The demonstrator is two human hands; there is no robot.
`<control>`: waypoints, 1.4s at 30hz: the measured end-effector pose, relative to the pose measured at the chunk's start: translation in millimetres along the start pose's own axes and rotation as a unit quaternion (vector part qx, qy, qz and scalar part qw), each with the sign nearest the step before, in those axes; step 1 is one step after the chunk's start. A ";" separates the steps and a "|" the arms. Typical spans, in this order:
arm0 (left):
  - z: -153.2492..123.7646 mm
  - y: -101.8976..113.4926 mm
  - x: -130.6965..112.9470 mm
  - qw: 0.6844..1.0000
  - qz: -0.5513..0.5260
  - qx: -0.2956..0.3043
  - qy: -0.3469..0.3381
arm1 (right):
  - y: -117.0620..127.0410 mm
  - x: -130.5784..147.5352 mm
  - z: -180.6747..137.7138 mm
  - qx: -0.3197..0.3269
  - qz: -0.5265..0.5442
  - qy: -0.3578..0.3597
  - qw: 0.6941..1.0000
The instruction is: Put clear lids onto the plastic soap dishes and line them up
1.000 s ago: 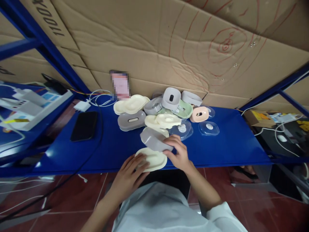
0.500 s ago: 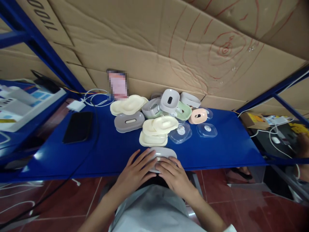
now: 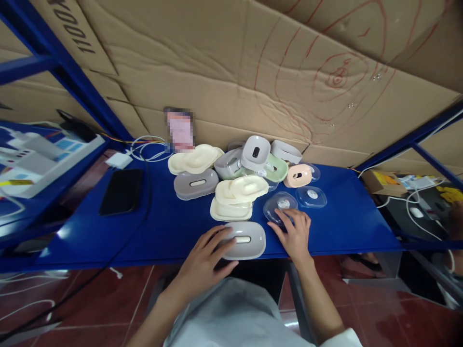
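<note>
While resting the left hand (image 3: 208, 254), with fingers spread wide, on the left end of a grey box (image 3: 255, 246) at the near middle edge of the blue table (image 3: 343, 217), touching a clear lid (image 3: 275, 201) just beyond and right of the box with the right hand (image 3: 295, 236). Holding its thumb and forefinger apart at the lid's near side; cannot tell whether pinching or only touching. Seeing cream trays (image 3: 249, 188) overlapping just beyond the grey box, a green box (image 3: 281, 167) and a peach box (image 3: 300, 173) farther right, a second clear lid (image 3: 311, 197) near the peach box, and a flat black device (image 3: 121, 192) at left.
</note>
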State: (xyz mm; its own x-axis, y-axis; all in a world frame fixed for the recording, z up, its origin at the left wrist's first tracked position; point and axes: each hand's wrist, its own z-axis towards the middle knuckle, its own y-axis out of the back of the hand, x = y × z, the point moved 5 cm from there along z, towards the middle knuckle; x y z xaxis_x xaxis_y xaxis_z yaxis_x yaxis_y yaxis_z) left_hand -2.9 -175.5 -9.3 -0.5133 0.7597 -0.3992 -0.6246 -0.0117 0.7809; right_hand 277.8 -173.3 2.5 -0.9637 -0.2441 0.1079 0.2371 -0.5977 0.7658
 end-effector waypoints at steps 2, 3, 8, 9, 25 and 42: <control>7.6 -4.1 -3.5 1.000 -0.001 0.006 -0.005 | 6.3 8.1 -3.1 -0.033 0.005 -0.005 0.999; 11.8 -6.5 -5.4 1.000 -0.002 0.008 -0.009 | 7.6 12.7 -2.6 -0.040 0.012 -0.003 0.999; 24.8 -14.9 -9.4 1.000 -0.006 -0.002 -0.014 | 1.6 22.5 15.6 -0.021 0.054 0.009 0.998; 25.0 -15.6 -8.7 1.000 -0.007 -0.002 -0.009 | 1.1 19.2 20.2 -0.023 0.055 -0.004 0.998; 20.5 -12.3 -5.5 0.999 -0.049 0.006 0.021 | -2.3 -51.9 23.4 0.211 0.128 -0.055 0.968; 16.3 -12.3 -6.0 0.999 -0.017 -0.035 0.006 | 17.7 -15.8 5.0 -0.011 0.178 0.026 0.984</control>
State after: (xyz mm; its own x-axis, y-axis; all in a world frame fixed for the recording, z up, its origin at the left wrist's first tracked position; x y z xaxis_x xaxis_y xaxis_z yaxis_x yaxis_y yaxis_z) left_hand 17.4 -169.3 -8.6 -0.4977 0.7527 -0.4311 -0.6818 -0.0323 0.7308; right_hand 296.6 -176.3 17.5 -0.8118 -0.4792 0.3338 0.5616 -0.4839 0.6711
